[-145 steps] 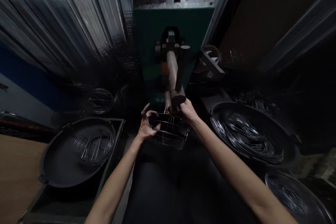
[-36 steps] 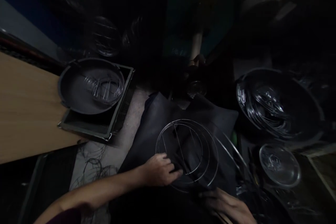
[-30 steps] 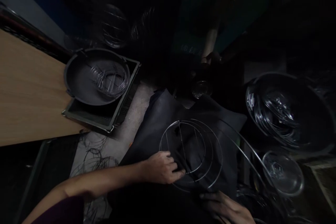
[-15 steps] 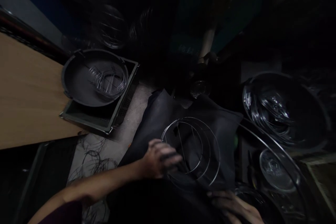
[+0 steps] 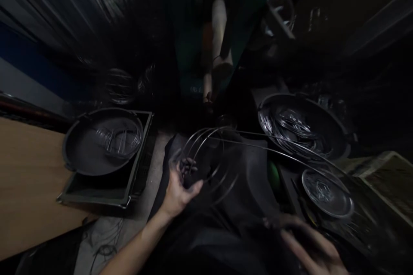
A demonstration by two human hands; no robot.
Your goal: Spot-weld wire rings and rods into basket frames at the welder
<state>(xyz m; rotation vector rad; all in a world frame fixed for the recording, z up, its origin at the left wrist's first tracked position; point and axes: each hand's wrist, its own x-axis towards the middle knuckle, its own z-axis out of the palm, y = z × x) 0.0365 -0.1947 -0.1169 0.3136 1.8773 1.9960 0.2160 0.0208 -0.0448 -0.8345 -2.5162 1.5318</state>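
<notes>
Thin shiny wire loops (image 5: 206, 142) stand over the dark cloth on my lap, and long strands run from them to the right. At their left side is my left hand (image 5: 180, 184), palm turned up. Its fingers curl around the edge of the loops while the thumb sticks out to the right. My right hand (image 5: 308, 240) is low on the right, over dark material and apart from the loops. Motion smears its fingers, so whether anything lies in them is unclear. The dark cloth (image 5: 251, 167) spreads beneath the loops.
On the left, a round black pan (image 5: 80, 150) holding a wire coil (image 5: 122, 139) rests on a crate (image 5: 97, 200). To the right are another pan (image 5: 338, 133) with bundled wire and a small round dish (image 5: 342, 204) with metal pieces. A dark green machine (image 5: 190, 68) stands ahead.
My left hand has turned palm up and shifted slightly left and up. The loops have tilted, and their long strands now stretch flatter to the right. The whole view has swung.
</notes>
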